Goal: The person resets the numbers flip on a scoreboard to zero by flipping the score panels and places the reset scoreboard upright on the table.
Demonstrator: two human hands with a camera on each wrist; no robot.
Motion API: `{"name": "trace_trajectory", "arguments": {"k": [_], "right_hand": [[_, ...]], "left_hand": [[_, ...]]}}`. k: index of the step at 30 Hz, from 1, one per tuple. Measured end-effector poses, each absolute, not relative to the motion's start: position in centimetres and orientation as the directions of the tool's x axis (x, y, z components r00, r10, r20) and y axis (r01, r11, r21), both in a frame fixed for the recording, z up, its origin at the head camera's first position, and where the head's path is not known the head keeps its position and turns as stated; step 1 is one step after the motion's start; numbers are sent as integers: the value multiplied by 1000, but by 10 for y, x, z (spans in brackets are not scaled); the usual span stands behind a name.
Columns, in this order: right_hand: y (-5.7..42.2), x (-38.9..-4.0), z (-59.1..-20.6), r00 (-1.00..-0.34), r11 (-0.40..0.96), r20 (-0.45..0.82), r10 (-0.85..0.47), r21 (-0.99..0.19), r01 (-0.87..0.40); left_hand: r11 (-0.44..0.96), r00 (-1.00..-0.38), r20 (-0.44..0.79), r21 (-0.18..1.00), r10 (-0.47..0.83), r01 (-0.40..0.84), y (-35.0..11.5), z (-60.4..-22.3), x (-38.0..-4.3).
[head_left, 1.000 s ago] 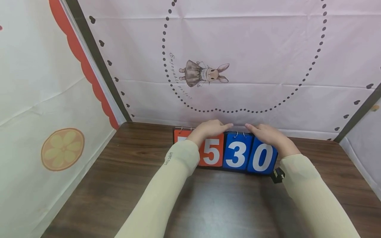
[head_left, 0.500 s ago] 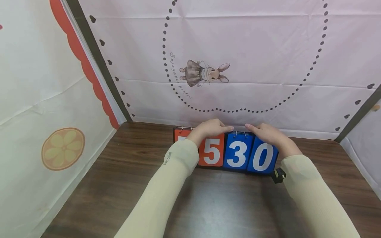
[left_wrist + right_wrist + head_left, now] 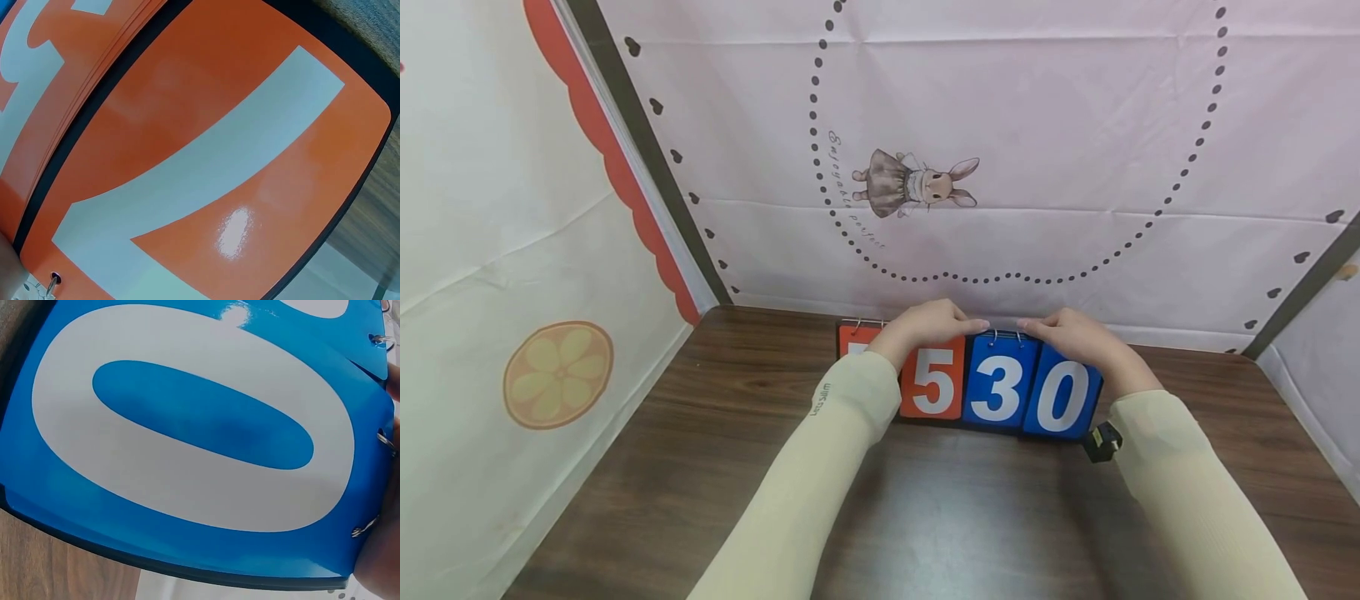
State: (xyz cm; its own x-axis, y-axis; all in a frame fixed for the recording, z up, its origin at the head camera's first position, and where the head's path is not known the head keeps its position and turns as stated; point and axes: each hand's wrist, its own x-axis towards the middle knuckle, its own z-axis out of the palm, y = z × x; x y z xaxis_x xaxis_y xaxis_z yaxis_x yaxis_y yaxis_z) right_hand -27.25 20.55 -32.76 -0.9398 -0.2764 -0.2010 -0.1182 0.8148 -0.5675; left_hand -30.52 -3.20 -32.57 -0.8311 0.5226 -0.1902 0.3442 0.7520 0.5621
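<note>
A flip scoreboard (image 3: 968,383) with orange and blue number cards stands leaning at the back of the table. My left hand (image 3: 929,322) holds its top edge over the orange half, thumb pointing inward and fingers hidden behind. On the blue half my right hand (image 3: 1072,335) grips the top edge the same way. The cards read 5, 3 and 0; the leftmost orange card (image 3: 187,119) shows a 7 in the left wrist view. Metal rings hold the blue 0 card (image 3: 203,415) in the right wrist view, with part of my hand beside them.
The brown wooden table (image 3: 737,467) meets a pale cloth wall (image 3: 1075,125) with a printed rabbit, close behind the scoreboard. Another cloth wall (image 3: 460,250) rises on the left. A small black device (image 3: 1102,442) sits by my right cuff.
My right thumb has lowered slightly onto the scoreboard's top edge. The left hand and the cards stay practically where they were.
</note>
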Motion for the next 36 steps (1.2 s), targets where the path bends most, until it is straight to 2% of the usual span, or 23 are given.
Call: {"name": "trace_trajectory", "arguments": {"k": [8, 16, 20, 27, 36], "right_hand": [[207, -271, -326, -940, 800, -206, -271, -591, -101], [208, -271, -329, -941, 788, -158, -298, -598, -149], [208, -270, -330, -946, 787, -130, -298, -594, -167], [208, -267, -331, -957, 797, -70, -281, -572, -192], [208, -266, -335, -963, 751, -1, -268, -626, -208]], "left_hand": [[732, -829, -173, 586, 532, 348, -32, -326, -306], [826, -881, -228, 502, 415, 259, -27, -327, -302], [836, -883, -247, 493, 399, 240, -26, -325, -301], [794, -868, -191, 528, 458, 302, -29, -323, -301], [679, -899, -56, 676, 435, 286, -30, -330, -303]]}}
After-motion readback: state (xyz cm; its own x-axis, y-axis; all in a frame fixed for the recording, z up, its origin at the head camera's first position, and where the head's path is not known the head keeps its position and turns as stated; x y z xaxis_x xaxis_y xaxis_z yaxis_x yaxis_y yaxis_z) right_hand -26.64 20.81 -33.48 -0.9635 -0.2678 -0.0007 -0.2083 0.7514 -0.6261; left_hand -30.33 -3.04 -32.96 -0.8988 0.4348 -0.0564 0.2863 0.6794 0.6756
